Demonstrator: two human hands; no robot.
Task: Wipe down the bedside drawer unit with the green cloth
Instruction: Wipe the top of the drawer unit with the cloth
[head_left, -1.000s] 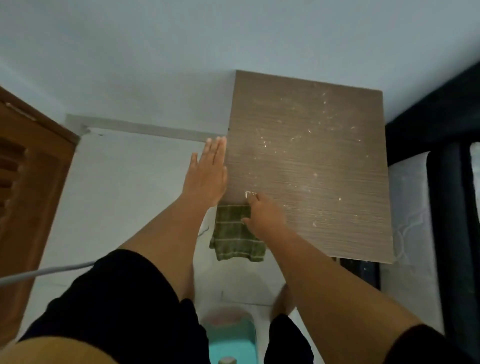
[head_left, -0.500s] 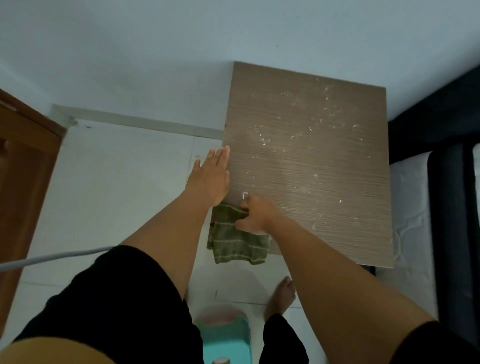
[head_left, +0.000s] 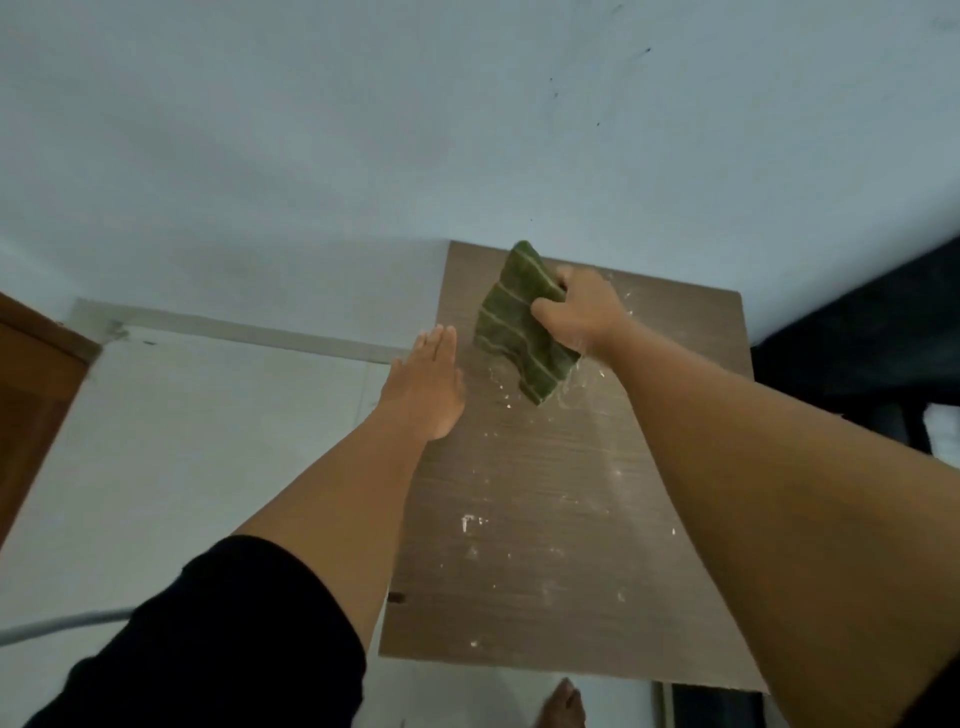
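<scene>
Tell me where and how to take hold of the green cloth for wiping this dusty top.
Grip the green cloth at its bunched upper right edge, coming from the right, as the right hand does now. The fabric gathers there, so the fingers can close round it, while the rest hangs loose toward the drawer unit top, free to sweep the white specks. The left hand lies flat at the left edge.

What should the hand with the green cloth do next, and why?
Probably press the green cloth flat and sweep it toward the near edge. The right hand holds it bunched at the far end, and white specks still dot the brown top.
</scene>
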